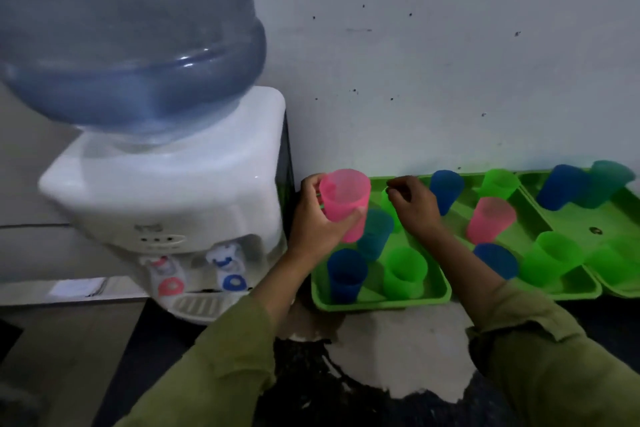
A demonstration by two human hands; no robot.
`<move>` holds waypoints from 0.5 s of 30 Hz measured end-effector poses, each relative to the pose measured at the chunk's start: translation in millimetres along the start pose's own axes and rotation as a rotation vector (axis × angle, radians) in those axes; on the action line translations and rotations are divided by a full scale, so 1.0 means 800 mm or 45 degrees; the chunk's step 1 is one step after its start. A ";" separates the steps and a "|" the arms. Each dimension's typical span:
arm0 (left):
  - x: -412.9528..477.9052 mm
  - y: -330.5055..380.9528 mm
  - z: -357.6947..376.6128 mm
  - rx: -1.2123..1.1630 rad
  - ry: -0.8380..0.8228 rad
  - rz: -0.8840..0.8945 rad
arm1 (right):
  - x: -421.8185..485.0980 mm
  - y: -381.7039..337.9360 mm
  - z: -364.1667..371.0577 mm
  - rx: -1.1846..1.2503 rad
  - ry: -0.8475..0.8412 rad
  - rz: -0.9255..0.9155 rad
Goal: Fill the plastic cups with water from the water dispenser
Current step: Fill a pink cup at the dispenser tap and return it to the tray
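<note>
The blue water bottle [131, 38] stands upside down in the white water dispenser [166, 191], with water showing in its lower part. Along the wall to the right lie three green trays, edge to edge. The nearest tray [381, 303] stands just beside the dispenser and holds a blue cup [346, 274], a green cup [403, 272], a teal cup [375, 234] and a half-hidden green cup [389, 204]. The middle tray [571, 295] carries five cups: two blue, two green and one pink. The far tray [595, 218] carries at least a blue one and a teal one. Blur hides whether any cup holds water.

Below the dispenser's front, the red tap [168, 284] and blue tap [233, 279] hang over the drip grille [197, 305], with open space beneath them.

The left hand [315, 222] grips the pink cup [344, 204] upright, fingers wrapped round its wall, raised above the nearest tray's left edge, well apart from the taps. The right hand [415, 206] hovers over the half-hidden green cup with fingers curled; whether it pinches the rim, I cannot tell.
</note>
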State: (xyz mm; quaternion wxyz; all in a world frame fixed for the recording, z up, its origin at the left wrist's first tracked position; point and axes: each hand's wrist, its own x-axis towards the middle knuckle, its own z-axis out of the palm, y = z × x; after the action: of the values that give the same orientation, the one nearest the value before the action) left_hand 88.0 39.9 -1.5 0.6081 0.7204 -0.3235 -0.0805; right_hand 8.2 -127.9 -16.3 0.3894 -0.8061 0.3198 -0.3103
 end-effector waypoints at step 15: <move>-0.151 -0.059 -0.160 0.016 -0.292 -0.023 | -0.153 -0.079 0.116 0.365 -0.119 0.260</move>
State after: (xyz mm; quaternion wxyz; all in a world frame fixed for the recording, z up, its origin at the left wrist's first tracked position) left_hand 76.9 216.0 -46.8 0.5618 0.7131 -0.3851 -0.1660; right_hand 20.7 35.8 -41.7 0.5442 -0.7193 0.3341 -0.2737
